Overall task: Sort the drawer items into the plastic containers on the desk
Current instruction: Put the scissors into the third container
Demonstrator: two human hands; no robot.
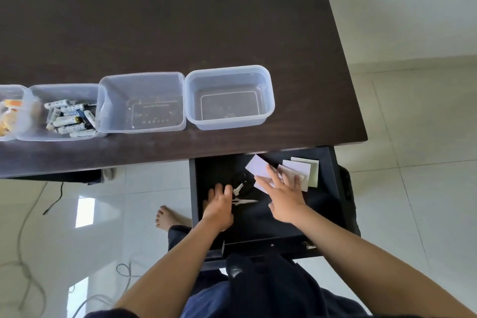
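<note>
Both of the person's arms reach down into the open dark drawer (333,204), which sticks out from under the near edge of the brown counter (180,20) at about five o'clock in the view. The left hand (219,205) lies low on the drawer floor with fingers loosely curled, its fingertips touching the handle end of a pair of scissors (241,195) with pale blades; whether it has a real grip on them I cannot tell. Just at three o'clock from it, the right hand (285,197) is spread wide, fingers fanned and pressed on a pale lilac note pad (259,166) that sits tilted. Two more pads lie touching at the right hand's one o'clock: a lilac one (299,171) and, under it, a pale green one (308,166).

Up on the counter, four clear plastic containers stand in a row along the near edge, each touching the next. The rightmost container (229,97), at twelve o'clock from the drawer, holds nothing, as does its neighbour (142,103). Further toward nine o'clock, one tub (64,90) holds a heap of batteries (71,117), and the last tub (23,93), cut by the frame edge, holds something yellow and orange, too blurred to name.
</note>
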